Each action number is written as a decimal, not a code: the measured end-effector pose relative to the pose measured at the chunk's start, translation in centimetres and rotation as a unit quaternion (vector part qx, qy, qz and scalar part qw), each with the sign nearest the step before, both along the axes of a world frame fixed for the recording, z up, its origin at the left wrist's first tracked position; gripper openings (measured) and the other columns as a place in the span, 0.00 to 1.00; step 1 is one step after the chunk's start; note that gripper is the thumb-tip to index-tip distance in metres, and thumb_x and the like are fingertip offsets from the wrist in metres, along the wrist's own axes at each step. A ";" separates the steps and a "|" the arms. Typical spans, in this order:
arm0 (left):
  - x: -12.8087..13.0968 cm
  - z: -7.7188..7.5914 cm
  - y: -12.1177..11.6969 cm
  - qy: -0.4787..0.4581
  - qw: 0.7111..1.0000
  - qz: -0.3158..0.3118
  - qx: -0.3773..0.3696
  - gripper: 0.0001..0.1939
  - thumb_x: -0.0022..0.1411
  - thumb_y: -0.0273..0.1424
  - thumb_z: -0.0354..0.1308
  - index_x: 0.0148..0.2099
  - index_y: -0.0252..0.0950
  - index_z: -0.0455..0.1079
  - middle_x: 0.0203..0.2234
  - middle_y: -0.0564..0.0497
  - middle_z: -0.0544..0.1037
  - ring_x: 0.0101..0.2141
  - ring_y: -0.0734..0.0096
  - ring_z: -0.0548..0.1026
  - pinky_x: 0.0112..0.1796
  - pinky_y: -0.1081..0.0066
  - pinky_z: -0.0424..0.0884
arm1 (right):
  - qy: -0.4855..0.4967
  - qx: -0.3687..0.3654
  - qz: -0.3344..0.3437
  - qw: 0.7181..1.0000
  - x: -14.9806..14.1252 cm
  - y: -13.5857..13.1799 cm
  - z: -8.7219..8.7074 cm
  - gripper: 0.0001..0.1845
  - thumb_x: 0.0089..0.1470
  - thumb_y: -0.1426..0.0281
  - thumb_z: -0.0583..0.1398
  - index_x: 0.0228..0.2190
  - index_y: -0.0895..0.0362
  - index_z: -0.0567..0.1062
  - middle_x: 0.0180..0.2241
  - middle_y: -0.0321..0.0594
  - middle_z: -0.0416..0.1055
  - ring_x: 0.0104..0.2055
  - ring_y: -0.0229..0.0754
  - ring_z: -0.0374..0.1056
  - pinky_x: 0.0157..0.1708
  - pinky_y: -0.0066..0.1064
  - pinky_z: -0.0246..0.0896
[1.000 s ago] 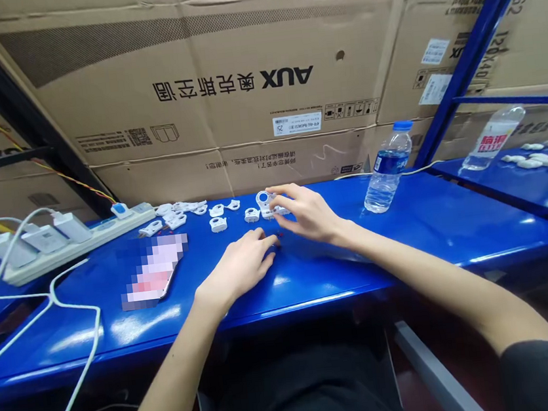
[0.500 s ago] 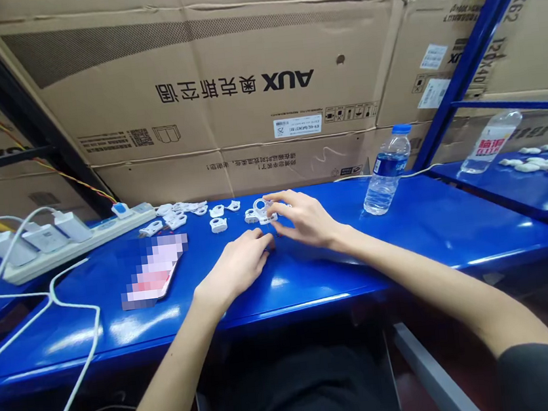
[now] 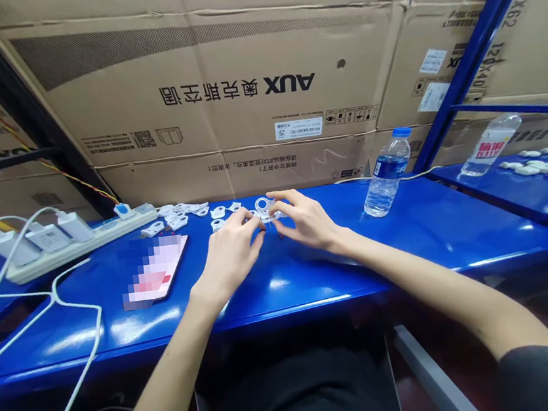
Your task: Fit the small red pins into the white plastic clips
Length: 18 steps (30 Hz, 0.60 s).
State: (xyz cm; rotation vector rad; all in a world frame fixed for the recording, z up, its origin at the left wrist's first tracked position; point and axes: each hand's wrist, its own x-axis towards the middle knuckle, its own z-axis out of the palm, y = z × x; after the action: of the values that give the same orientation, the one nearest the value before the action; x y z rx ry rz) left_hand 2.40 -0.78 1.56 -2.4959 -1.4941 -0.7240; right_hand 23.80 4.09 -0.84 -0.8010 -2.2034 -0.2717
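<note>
Upright on the table between my hands is a white plastic part with a ring (image 3: 262, 205), and more white pieces lie around its base. My right hand (image 3: 309, 220) grips this ringed part from the right, thumb and fingers curled at its edge. Just left of it, my left hand (image 3: 229, 249) is closed in a pinch, fingertips near the ring's base; what they hold, if anything, is too small to make out. Behind my left hand lie loose white plastic parts (image 3: 217, 212), partly covered by the fingers. Several similar white parts (image 3: 177, 220) are heaped farther left.
A phone (image 3: 174, 263) lies on the blue table (image 3: 341, 277) to the left. Behind it runs a power strip (image 3: 102, 237) with chargers and white cables (image 3: 100, 324). A water bottle (image 3: 387, 173) stands at right, another bottle (image 3: 489, 144) beyond the blue post. Cardboard (image 3: 237, 51) walls the back.
My left hand has risen and its fingers have moved up and drawn into a pinch, now covering some loose white parts. My right hand stays nearly in place at the ringed part.
</note>
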 end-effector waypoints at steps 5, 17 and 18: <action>0.0 0.0 0.0 -0.114 0.992 0.006 0.059 0.10 0.74 0.32 0.54 0.45 0.39 0.77 0.42 0.49 0.82 0.40 0.64 0.80 0.41 0.66 0.73 | 0.011 -0.001 0.007 1.000 -0.1 0.1 -0.4 0.09 0.64 0.71 0.61 0.45 0.52 0.78 0.57 0.47 0.76 0.56 0.51 0.73 0.55 0.47 0.73; 0.1 0.0 -0.1 -0.165 0.983 0.023 0.080 0.11 0.73 0.35 0.58 0.46 0.41 0.82 0.44 0.46 0.79 0.44 0.61 0.78 0.39 0.66 0.73 | 0.095 0.000 0.051 0.994 -1.2 -1.2 0.0 0.08 0.63 0.70 0.62 0.45 0.51 0.75 0.53 0.46 0.80 0.56 0.49 0.76 0.54 0.44 0.75; 0.2 0.0 -0.1 -0.164 0.983 0.024 0.083 0.11 0.73 0.36 0.58 0.46 0.41 0.82 0.44 0.46 0.79 0.43 0.61 0.78 0.39 0.66 0.73 | 0.095 0.004 0.047 0.994 -1.2 -1.2 0.0 0.08 0.63 0.70 0.62 0.44 0.51 0.76 0.53 0.46 0.80 0.55 0.49 0.76 0.54 0.44 0.75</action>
State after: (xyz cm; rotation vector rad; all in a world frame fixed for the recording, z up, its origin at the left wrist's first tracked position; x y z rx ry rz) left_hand 2.56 -0.89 1.58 -2.2917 -1.5117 -1.2456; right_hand 22.59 2.88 -0.83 -0.6867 -2.0540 -0.1503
